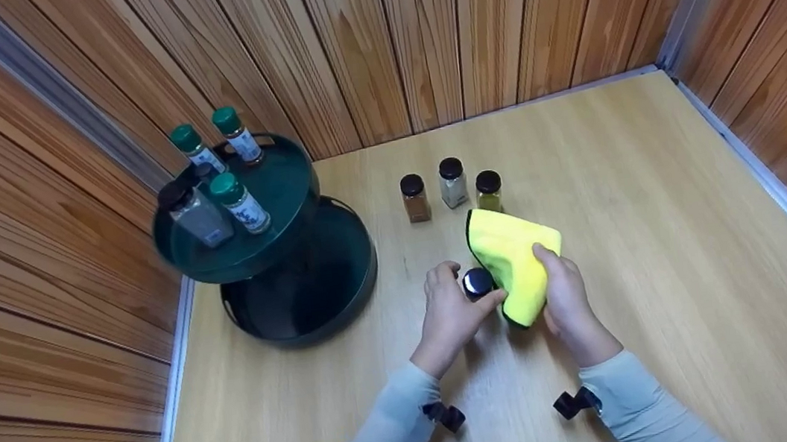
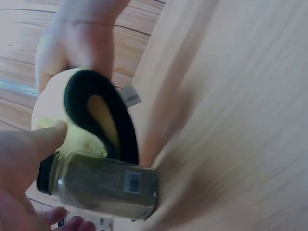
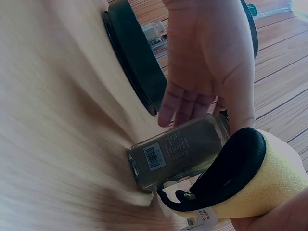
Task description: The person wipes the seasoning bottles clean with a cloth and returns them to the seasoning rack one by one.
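Note:
A square glass spice jar (image 2: 108,185) with a black lid stands on the table, a barcode label on its side. My left hand (image 1: 450,312) is around it, fingers apart from the jar on one side. Its thumb (image 2: 50,137) reaches past the lid to the edge of a yellow cloth (image 1: 518,254). My right hand (image 1: 566,293) grips this dark-edged cloth, thumb on top. The folded cloth hangs right beside the jar, its small white tag (image 3: 204,219) showing. In the right wrist view the left fingers (image 3: 185,108) extend behind the jar.
Beyond the cloth stand three black-lidded jars, one brown (image 1: 415,199), one pale (image 1: 453,184) and one greenish (image 1: 488,190). A dark green two-tier rack (image 1: 305,329) at left carries green-capped bottles (image 1: 245,205) and a larger dark-lidded jar (image 1: 198,219) on top. Wood-panelled walls (image 1: 372,43) border the table.

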